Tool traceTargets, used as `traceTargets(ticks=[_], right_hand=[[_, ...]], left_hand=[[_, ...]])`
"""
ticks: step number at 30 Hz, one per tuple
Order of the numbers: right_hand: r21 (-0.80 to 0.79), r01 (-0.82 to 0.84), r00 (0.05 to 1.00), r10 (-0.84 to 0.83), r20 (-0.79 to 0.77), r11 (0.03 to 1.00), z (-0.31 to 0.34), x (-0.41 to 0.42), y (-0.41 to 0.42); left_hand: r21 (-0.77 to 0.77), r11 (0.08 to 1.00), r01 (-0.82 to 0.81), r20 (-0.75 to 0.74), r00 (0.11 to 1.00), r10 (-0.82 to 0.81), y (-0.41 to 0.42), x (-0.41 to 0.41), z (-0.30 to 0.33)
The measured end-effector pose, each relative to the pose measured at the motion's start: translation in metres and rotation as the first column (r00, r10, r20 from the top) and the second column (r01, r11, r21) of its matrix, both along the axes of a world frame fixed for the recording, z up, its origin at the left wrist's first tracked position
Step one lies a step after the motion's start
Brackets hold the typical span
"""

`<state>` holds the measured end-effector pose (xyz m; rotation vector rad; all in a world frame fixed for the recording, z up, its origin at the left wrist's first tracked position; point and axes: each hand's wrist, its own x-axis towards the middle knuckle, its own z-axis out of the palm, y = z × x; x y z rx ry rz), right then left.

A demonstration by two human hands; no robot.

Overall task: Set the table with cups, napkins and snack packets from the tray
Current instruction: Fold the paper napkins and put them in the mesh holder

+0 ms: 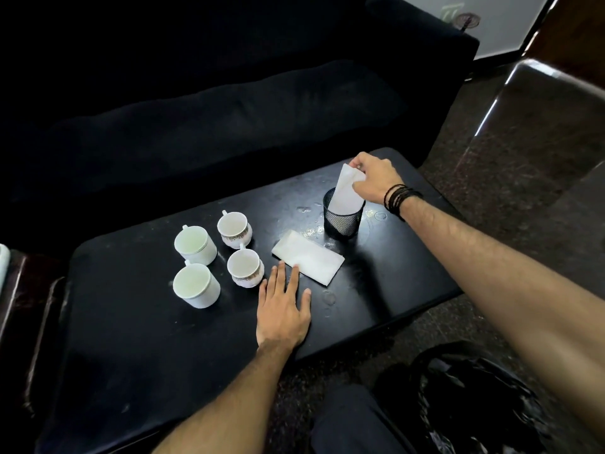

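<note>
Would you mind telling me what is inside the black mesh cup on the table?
A folded white napkin stands in the black mesh cup, its top pinched by the right hand. Its lower end and the cup's bottom are hidden by the mesh wall.

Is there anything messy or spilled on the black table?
Yes. The table has what look like wet drops and ring marks around the black mesh cup and near the flat napkin. The four cups stand upright, so nothing looks tipped over.
</note>
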<state>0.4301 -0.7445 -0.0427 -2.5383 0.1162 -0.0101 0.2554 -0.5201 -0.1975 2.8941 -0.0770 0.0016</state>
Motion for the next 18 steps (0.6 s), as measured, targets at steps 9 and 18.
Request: traceTargets(ticks=[9, 18], right_hand=[[-0.004, 0.039, 0.998, -0.039, 0.042, 0.999, -0.021, 0.007, 0.004], [-0.076, 0.129, 0.846, -0.069, 0.529, 0.989, -0.015, -0.026, 0.028]], left_hand=[[0.005, 1.000, -0.007, 0.006, 1.000, 0.007, 0.000, 0.000, 0.000], [-0.001, 1.000, -0.005, 0.013, 1.000, 0.005, -0.001, 0.000, 0.002]])
